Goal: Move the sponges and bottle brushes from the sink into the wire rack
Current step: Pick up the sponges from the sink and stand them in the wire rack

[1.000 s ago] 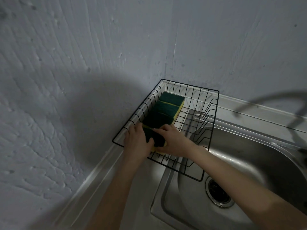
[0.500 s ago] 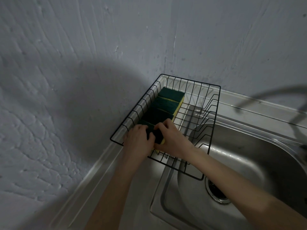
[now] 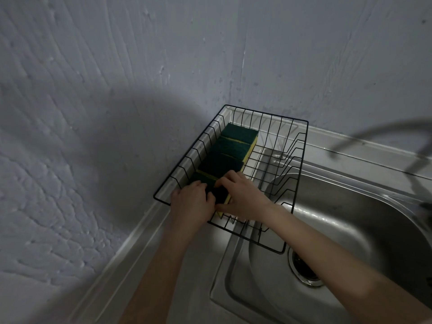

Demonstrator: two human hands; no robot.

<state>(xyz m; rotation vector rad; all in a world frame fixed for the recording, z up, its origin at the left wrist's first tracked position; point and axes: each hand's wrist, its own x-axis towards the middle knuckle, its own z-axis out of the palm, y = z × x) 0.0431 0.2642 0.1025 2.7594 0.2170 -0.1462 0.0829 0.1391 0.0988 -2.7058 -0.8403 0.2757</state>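
Both hands, left [image 3: 190,202] and right [image 3: 242,198], closed round the nearest sponge [image 3: 219,195] at the wire rack's [image 3: 301,146] near-left end. Probably light, soft, squashy; best pinched by yellow side edges.

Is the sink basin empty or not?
Empty where visible: the sink basin shows bare steel and the drain; the forearms hide part.

Rough grey plastered walls [image 3: 117,90] meet in a corner behind the steel worktop [image 3: 149,232]. A round drain [image 3: 305,268] sits low. A blurred tap [image 3: 383,134] shows at right.
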